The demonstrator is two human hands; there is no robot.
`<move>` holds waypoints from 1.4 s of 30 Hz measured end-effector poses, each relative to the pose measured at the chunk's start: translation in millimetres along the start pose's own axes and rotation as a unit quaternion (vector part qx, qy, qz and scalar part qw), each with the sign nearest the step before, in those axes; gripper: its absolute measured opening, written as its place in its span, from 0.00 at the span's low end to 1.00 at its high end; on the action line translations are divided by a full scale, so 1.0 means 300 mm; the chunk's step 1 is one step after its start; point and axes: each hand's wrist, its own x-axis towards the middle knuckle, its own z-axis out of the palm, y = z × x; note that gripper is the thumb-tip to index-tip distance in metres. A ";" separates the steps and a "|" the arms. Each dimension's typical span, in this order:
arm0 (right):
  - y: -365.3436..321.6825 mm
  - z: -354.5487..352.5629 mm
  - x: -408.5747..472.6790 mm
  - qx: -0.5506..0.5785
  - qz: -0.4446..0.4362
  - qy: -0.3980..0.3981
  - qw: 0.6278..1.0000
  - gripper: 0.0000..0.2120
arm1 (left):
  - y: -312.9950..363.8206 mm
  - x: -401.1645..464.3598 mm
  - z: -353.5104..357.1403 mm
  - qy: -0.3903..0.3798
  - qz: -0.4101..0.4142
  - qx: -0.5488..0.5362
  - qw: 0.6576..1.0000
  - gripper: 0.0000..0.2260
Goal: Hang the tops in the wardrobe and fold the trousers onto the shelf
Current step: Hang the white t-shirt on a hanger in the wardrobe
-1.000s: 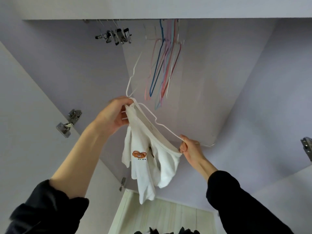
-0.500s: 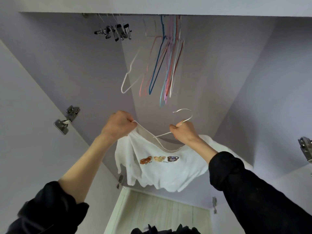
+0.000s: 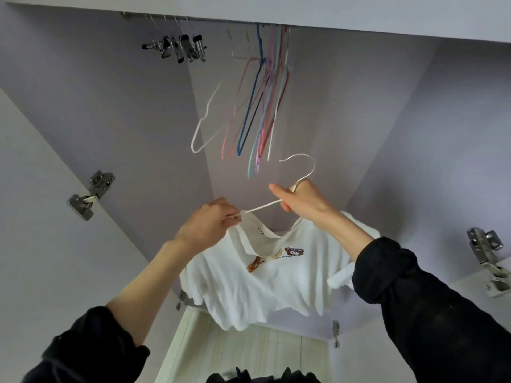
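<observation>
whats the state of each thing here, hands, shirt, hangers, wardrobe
left hand: pinches the white hanger's left end at the shirt's shoulder
right hand: grips the hanger at the base of its hook
white hanger: held up, hook free, not on the rail
white t-shirt: draped on the held hanger, hem hanging loose
coloured hangers: bare, hanging from the rail
clip hangers: bare, hanging from the rail
wardrobe: open

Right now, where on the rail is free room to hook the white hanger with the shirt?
The rail looks bare right of the coloured hangers. It is crowded from the clip hangers to that bunch, with only a short gap between them. The right hand holds the white hanger below the bunch.
</observation>
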 end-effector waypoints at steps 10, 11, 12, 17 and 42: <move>0.244 -0.100 0.015 -0.186 -0.008 -0.076 0.980 0.22 | -0.078 -0.006 -0.044 0.154 -0.002 -0.052 0.987 0.07; 0.278 -0.108 0.017 -0.206 0.003 -0.070 0.976 0.19 | -0.087 -0.011 -0.050 0.157 -0.007 -0.051 0.986 0.07; 0.308 -0.112 0.023 -0.208 0.007 -0.053 0.977 0.15 | -0.094 -0.015 -0.053 0.158 -0.011 -0.053 0.986 0.07; 0.341 -0.116 0.055 -0.161 0.016 0.024 0.987 0.11 | -0.117 -0.022 -0.069 0.166 -0.037 -0.049 0.984 0.08; 0.420 -0.181 0.020 -0.232 0.028 0.101 0.967 0.13 | -0.108 -0.028 -0.028 0.195 -0.088 -0.044 0.976 0.08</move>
